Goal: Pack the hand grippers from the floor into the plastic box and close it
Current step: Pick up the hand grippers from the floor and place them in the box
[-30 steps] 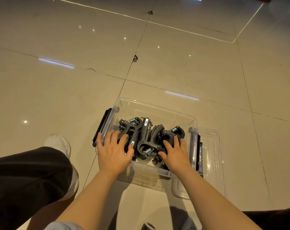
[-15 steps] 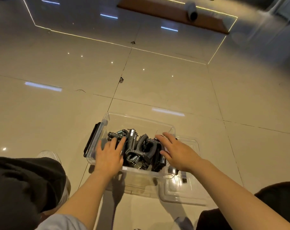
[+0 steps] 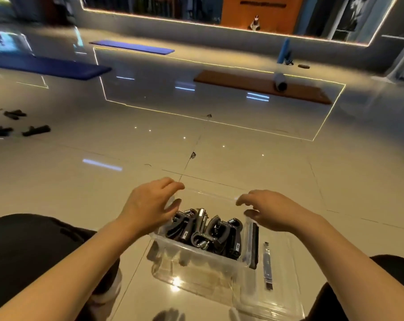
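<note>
box (image 3: pixel 203 262): clear plastic tub, lower middle of the frame, sitting on the floor (image 3: pixel 254 163), top uncovered
grippers (image 3: pixel 208 230): a tangle of black ones with metal springs piled inside the box, filling most of it
lid (image 3: pixel 279 295): clear, flat on the floor at the box's right and partly under it, with a black latch strip (image 3: pixel 267 266) on it
left hand (image 3: pixel 150 205): over the box's upper-left corner, fingers apart and loosely bent, gripping nothing; can't tell if it touches the rim
right hand (image 3: pixel 270 209): over the upper-right corner, same deal, fingers spread and bent, nothing in them
in the way: both hands cover the far corners of the box, the left also hides part of the pile
loose grippers (image 3: pixel 15 123): more black ones on the floor at far left, well apart from the box, pretty blurry
legs (image 3: pixel 29 251): dark trousers lower left and lower right, either side of the box
mats: blue ones (image 3: pixel 57 67) upper left, an orange one (image 3: pixel 254 85) upper middle with a grey roll (image 3: pixel 280 82) on it
</note>
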The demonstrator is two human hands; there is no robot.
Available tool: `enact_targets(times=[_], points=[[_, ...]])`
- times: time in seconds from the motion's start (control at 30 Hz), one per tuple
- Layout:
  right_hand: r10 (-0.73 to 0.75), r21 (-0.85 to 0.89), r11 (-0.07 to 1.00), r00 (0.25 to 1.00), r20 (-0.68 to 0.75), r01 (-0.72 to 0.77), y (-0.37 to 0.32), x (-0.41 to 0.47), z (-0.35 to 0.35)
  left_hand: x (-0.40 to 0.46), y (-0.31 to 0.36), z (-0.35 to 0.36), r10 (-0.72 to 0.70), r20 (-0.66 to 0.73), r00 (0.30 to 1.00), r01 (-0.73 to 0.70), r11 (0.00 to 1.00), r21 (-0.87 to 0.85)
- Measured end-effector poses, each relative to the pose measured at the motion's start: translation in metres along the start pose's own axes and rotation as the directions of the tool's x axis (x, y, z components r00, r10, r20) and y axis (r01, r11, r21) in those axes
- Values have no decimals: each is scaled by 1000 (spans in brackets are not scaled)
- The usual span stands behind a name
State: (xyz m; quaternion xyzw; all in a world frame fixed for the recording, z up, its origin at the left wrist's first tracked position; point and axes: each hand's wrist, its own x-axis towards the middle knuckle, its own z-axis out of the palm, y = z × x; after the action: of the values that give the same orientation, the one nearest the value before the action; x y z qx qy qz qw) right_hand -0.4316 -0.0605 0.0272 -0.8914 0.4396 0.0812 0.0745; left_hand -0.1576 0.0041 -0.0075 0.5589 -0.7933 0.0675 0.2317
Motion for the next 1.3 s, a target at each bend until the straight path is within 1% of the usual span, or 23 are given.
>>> enact_targets(times=[0.1, 0.23, 0.33, 0.4, 0.47, 0.53, 0.57, 0.6, 0.67, 0.73, 0.8, 0.87, 0.93, 1.0, 1.1, 1.17, 1.23, 1.3], points=[[-62, -2, 998, 997, -42, 62, -20, 13, -14, -20, -20, -55, -67, 13, 998, 65, 994, 84], [-113, 33, 992, 980, -164, 120, -49, 25, -34, -21, -39, -104, -78, 2, 997, 77, 983, 166], [-162, 41, 984, 969, -185, 172, -66, 34, -38, -22, -49, -122, -117, -84, 990, 127, 983, 134], [-170, 49, 982, 966, -195, 182, -74, 44, -35, -34, -60, -120, -185, -95, 978, 194, 976, 99], [-169, 49, 982, 969, -181, 181, -81, 54, -30, -54, -79, -109, -305, -42, 951, 307, 949, 75], [-170, 47, 982, 969, -180, 181, -89, 64, -26, -75, -95, -99, -455, 86, 886, 448, 889, 88], [-171, 52, 982, 967, -188, 184, -94, 70, -25, -81, -100, -96, -495, 129, 859, 481, 868, 124], [-174, 63, 980, 965, -198, 190, -99, 76, -24, -84, -104, -95, -517, 139, 845, 500, 855, 140], [-186, 96, 973, 961, -204, 208, -112, 85, -19, -85, -107, -102, -541, 76, 837, 536, 840, 80], [-205, 128, 965, 963, -176, 228, -127, 90, -11, -86, -112, -113, -570, 9, 822, 569, 822, 31], [-223, 161, 956, 963, -148, 246, -140, 91, -4, -87, -116, -124, -582, -40, 813, 583, 812, 24], [-240, 167, 952, 963, -122, 258, -155, 90, -4, -91, -118, -135, -600, -98, 794, 599, 800, -44], [-288, 120, 947, 952, -101, 299, -169, 88, -14, -94, -118, -144, -609, -142, 780, 600, 793, -102], [-335, 45, 939, 938, -90, 340, -183, 85, -31, -99, -116, -149, -614, -159, 773, 602, 789, -123], [-396, -85, 918, 912, -106, 388, -204, 77, -65, -113, -111, -155, -613, -172, 771, 596, 790, -145], [-439, -151, 895, 891, -119, 421, -219, 72, -89, -121, -108, -159, -626, -187, 757, 600, 780, -178], [-477, -192, 873, 868, -137, 449, -235, 70, -109, -126, -106, -161, -644, -197, 739, 608, 764, -216], [-493, -197, 865, 857, -153, 462, -250, 71, -121, -131, -105, -163, -660, -209, 721, 616, 749, -242]])
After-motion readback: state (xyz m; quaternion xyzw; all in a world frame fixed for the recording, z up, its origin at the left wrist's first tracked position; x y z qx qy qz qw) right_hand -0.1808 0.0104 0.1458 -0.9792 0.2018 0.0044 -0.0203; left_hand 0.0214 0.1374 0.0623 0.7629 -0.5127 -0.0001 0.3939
